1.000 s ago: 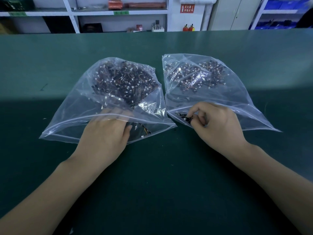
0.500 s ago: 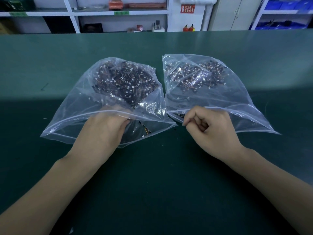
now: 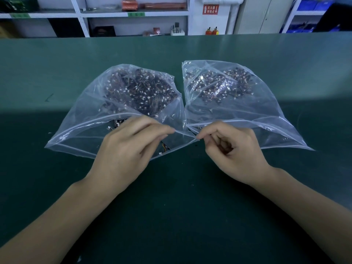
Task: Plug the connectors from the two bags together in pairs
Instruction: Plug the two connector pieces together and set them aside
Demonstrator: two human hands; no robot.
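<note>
Two clear zip bags lie side by side on the green table (image 3: 181, 216), mouths toward me. The left bag (image 3: 76, 134) holds a dark heap of wired connectors (image 3: 141, 90) with white plugs. The right bag (image 3: 276, 119) holds a similar, thinner heap (image 3: 219, 86). My left hand (image 3: 129, 151) is over the left bag's mouth, thumb and forefinger pinched on a small connector that is mostly hidden. My right hand (image 3: 236, 153) sits in front of the right bag, pinching another small connector at its fingertips. The two sets of fingertips almost meet between the bags.
A few loose connectors (image 3: 164, 147) lie inside the left bag's mouth, under my left hand. Behind the table's far edge stand white shelves (image 3: 133, 14) and a grey cabinet (image 3: 262, 16). Bare green mat lies in front of the hands.
Both hands have come out of the bags. The left moved right, the right moved left, and their pinched fingertips now face each other between the bag mouths.
</note>
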